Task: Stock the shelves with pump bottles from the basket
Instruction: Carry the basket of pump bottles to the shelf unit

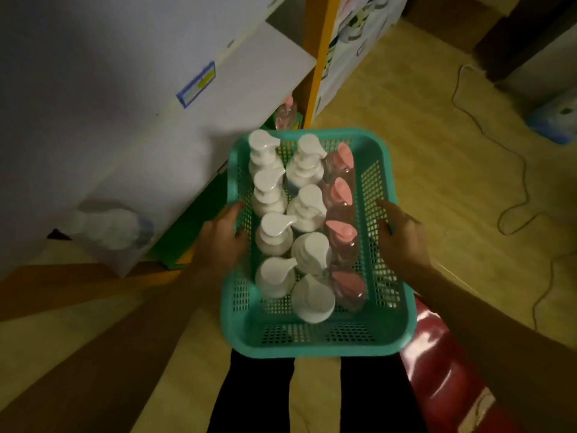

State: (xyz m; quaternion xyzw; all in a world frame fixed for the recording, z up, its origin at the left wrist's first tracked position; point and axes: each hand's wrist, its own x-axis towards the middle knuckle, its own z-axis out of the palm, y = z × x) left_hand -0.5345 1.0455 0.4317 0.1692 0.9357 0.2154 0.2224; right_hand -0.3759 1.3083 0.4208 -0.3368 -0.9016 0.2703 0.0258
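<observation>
A teal mesh basket is held in front of me above the floor. My left hand grips its left rim and my right hand grips its right rim. Inside stand several white pump bottles in two rows on the left, and several clear bottles with pink pump tops in a row on the right. The white shelf lies to the upper left. One pink-topped bottle stands on a lower shelf level just beyond the basket's far edge.
A blue price label sits on the shelf edge. An orange shelf post rises behind the basket. A clear plastic bag lies at the left. A red object is at lower right. A cable runs across the wooden floor.
</observation>
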